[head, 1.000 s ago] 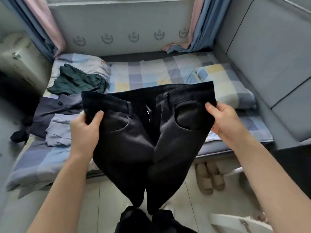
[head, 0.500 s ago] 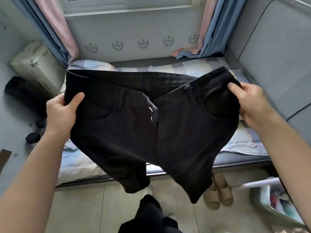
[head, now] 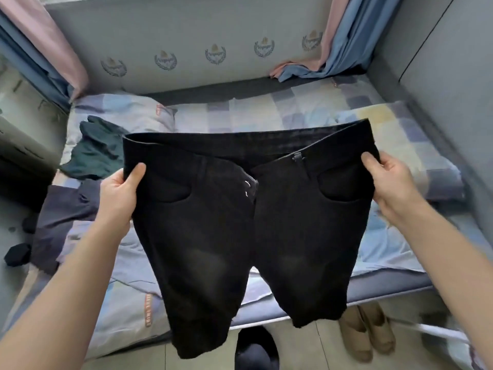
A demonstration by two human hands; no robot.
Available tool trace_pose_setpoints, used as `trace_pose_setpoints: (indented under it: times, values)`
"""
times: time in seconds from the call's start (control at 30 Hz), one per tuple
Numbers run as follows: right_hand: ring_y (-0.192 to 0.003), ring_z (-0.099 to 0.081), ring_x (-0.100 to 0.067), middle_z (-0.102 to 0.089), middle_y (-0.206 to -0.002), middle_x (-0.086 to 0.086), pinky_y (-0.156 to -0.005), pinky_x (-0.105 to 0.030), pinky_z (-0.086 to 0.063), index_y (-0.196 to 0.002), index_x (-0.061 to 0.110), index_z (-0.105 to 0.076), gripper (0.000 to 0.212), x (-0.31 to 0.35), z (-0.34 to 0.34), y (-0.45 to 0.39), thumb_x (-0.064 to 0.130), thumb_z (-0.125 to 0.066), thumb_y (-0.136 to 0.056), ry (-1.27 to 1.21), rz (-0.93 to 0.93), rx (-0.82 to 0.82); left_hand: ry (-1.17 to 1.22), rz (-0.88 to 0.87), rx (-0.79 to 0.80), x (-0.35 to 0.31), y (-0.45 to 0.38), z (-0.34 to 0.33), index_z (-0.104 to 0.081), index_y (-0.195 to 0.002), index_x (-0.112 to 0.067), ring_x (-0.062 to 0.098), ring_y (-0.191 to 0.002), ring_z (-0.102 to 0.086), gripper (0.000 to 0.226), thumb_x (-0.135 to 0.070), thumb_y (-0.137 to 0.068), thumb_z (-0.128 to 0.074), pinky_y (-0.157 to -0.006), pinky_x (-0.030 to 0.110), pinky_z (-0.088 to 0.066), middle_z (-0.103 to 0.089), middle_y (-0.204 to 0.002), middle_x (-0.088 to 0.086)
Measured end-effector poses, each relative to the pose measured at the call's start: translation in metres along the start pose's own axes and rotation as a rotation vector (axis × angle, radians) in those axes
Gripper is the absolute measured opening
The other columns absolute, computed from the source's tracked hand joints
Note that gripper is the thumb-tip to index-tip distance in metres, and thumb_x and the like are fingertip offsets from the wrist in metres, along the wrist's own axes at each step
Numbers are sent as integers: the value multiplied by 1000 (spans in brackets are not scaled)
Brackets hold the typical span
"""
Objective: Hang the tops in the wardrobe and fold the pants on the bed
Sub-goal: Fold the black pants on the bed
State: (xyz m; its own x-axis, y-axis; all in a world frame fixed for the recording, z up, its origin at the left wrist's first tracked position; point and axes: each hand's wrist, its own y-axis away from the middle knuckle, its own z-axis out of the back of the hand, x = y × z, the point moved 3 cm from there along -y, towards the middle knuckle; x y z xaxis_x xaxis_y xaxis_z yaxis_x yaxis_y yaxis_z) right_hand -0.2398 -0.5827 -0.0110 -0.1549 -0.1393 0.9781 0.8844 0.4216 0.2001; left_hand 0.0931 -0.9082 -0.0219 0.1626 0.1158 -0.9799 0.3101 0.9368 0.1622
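Note:
I hold a pair of black pants (head: 234, 231) spread out by the waistband in the air over the near edge of the bed (head: 266, 113). My left hand (head: 120, 193) grips the left side of the waist, thumb on the front. My right hand (head: 392, 182) grips the right side the same way. The fly is undone and both legs hang down past the mattress edge. On the bed's left side lie a dark green garment (head: 96, 150) and a dark navy garment (head: 61, 217).
A checked pillow (head: 410, 145) lies at the bed's right, against a grey padded wall. Beige slippers (head: 365, 335) sit on the floor under the bed edge. Dark socks (head: 17, 253) lie on the floor at the left. Blue and pink curtains hang at both far corners.
The pants have come down from chest height and are spread flatter and wider between my hands, their legs swung forward toward the bed. Both grips are unchanged.

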Motion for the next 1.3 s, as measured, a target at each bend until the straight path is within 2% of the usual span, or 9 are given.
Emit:
trace_pose_setpoints:
  times: [0.13, 0.33, 0.53, 0.7, 0.8, 0.87, 0.97, 1.2, 1.3]
  values:
    - [-92, -68, -8, -73, -95, 9, -94, -32, -53, -98, 20, -67, 17, -67, -40, -66, 19, -50, -99, 18, -69, -26, -6, 113, 17, 71, -63, -30, -71, -92, -16, 4, -70, -68, 18, -29, -96, -60, -56, 17, -54, -75, -79, -12]
    - [-110, -63, -24, -70, -110, -4, -99, -44, -48, -102, 20, -67, 17, -120, -60, -114, 22, -51, -98, 90, -110, -36, -47, 264, -10, 134, -101, -41, -74, -87, -18, 11, -86, -70, 18, -30, -94, -63, -80, 29, -57, -75, -95, -3]
    - [-85, -66, -4, -72, -87, 11, -74, -19, -54, -85, 25, -71, 17, -89, -81, -179, 32, -56, -91, 90, -5, -88, -70, 181, 45, 92, -185, -58, -78, -79, -24, 12, -73, -73, 20, -34, -91, -65, -58, 24, -57, -77, -83, 0]
    - [-77, -52, -8, -57, -85, -1, -69, -24, -46, -95, 11, -62, 17, -112, -138, -288, 21, -49, -97, 151, -19, -91, -175, 90, 43, 90, -289, -117, -76, -77, -19, 14, -78, -72, 23, -38, -88, -68, -72, 30, -59, -76, -85, 0]
    - [-58, -37, -4, -43, -69, 4, -54, -18, -36, -72, 18, -48, 25, -106, -182, -373, 27, -49, -96, 324, 123, -140, -259, 62, -43, 118, -355, -148, -70, -86, -18, 20, -95, -69, 26, -42, -91, -61, -85, 33, -56, -73, -98, 2]
    - [-79, -50, -13, -52, -86, -5, -73, -21, -41, -92, 16, -56, 19, -109, -206, -419, 34, -51, -95, 602, 166, -47, -432, 52, -120, 141, -391, -160, -64, -114, -16, 24, -112, -60, 38, -47, -95, -52, -90, 29, -46, -65, -122, 7]
    - [-131, -38, -33, -39, -142, -22, -107, -38, -30, -141, 1, -29, 61, -186, -217, -460, 27, -57, -94, 1027, 29, 52, -662, 89, -198, 212, -409, -177, -24, -153, -10, 27, -142, -32, 68, -47, -99, -44, -112, 31, -25, -32, -157, 11]
    - [-125, -48, -37, -48, -138, -22, -99, -36, -40, -136, -6, -40, 53, -429, -162, -366, 25, -53, -95, 1291, -324, 468, -948, 242, 337, 441, -284, -196, -26, -152, -6, 26, -148, -20, 64, -34, -100, -50, -119, 34, -16, -23, -160, 13]
    - [-123, -49, -37, -49, -137, -25, -100, -36, -41, -134, -10, -41, 53, -480, -126, -334, 27, -52, -97, 1206, -479, 436, -1182, 350, 576, 510, -221, -190, -16, -156, -31, 28, -151, -3, 69, -46, -98, -50, -118, 55, -13, -3, -165, -4]
